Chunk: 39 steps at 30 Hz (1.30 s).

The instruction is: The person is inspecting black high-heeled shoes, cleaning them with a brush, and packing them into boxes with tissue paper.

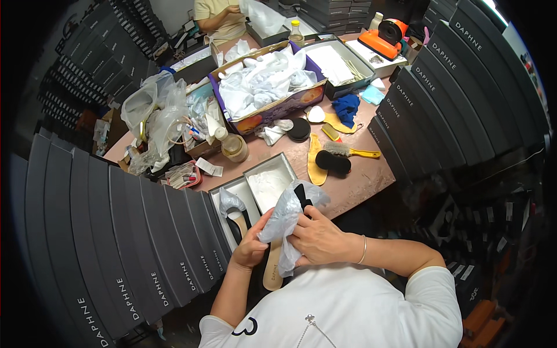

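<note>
A sandal with a beige insole [272, 268] and a black strap [301, 194] is between my hands in front of my chest. Thin white tissue paper [284, 210] covers much of it. My left hand [253, 242] is closed on the sandal and paper from the left. Fingers bent, my right hand [320, 233] grips the paper near the strap; its fingertips are partly hidden. Just beyond, a second sandal [239, 223], its front wrapped in white paper, lies in an open grey shoebox [217, 200]. Beside it sits a box lid [286, 164] with white paper inside.
Stacked dark shoeboxes rise at the left [125, 232] and right [458, 81]. On the pink table [362, 188] are a purple carton [275, 110] of crumpled paper, a yellow-handled brush [354, 152], a black pad [333, 163], a jar [234, 149] and an orange tape dispenser [380, 43]. Another person [220, 20] handles paper opposite.
</note>
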Tool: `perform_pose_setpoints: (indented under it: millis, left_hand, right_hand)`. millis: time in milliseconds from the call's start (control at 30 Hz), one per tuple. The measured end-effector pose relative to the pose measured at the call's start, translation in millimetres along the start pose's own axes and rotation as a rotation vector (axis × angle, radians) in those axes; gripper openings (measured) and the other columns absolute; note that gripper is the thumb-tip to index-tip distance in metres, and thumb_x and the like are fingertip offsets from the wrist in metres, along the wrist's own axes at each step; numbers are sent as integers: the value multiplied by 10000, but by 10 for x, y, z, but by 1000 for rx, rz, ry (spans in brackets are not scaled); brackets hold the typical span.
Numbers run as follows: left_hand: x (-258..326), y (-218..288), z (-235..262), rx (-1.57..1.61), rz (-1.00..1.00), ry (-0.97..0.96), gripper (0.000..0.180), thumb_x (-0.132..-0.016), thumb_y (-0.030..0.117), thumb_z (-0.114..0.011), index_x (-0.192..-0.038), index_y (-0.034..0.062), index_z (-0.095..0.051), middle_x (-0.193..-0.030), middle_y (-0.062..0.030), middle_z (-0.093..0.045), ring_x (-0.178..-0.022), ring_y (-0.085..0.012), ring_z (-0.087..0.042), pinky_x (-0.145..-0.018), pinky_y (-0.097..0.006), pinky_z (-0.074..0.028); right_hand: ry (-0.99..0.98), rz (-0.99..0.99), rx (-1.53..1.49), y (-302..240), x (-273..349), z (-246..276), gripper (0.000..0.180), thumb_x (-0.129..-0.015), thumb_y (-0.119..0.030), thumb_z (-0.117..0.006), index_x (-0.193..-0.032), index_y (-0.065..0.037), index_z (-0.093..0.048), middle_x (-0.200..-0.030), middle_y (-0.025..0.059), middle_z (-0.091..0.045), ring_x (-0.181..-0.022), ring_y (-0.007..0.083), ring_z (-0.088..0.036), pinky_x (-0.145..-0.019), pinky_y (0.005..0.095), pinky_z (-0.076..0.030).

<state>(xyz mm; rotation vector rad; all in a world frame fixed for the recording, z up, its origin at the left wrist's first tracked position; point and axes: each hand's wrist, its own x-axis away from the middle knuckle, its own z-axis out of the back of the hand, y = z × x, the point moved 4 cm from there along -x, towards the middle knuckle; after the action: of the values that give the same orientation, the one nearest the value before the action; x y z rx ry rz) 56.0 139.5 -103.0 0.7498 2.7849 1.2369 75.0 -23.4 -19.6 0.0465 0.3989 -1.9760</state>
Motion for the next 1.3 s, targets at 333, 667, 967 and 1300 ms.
perform_pose_setpoints:
  millis: [333,667,967,1300]
  left_hand:
    - [-161,-124,-29,-270,156,177,698,-779,20,-715,-1396,18,-389,-1194,-68,-591,-1028,-137,-593,-888,-275,-487]
    - [-244,39,-44,-384,17,302,602,-806,-25,-652,-1365,15,-432,-1187,-72,-597,-1046,-142,-588,-895,-273,-479]
    - [-701,-478,718,-666,-216,636,506,-802,-7,-633,-1292,-14,-507,-1160,-122,-623,-1045,-177,-593,-916,-282,-453]
    - [-729,-546,491,31,57,241,668,-867,119,-611,-1443,38,-281,-1197,-80,-577,-999,-143,-599,-829,-270,-495]
  right_hand:
    - [273,-304,-591,684,273,259,312,-800,-174,-675,-1070,-33,-610,-1075,116,-602,-1014,298,-553,-921,407,-406]
    - [-253,-561,-751,1534,510,-239,292,-868,-244,-640,-935,39,-619,-742,163,-615,-676,196,-589,-660,355,-468]
    - [21,-616,-217,1189,-192,-240,202,-826,-242,-617,-844,-40,-622,-755,198,-643,-760,378,-644,-649,481,-503]
    - [21,-482,94,566,-131,-807,126,-773,-117,-604,-846,-38,-539,-710,110,-632,-600,266,-667,-480,337,-508]
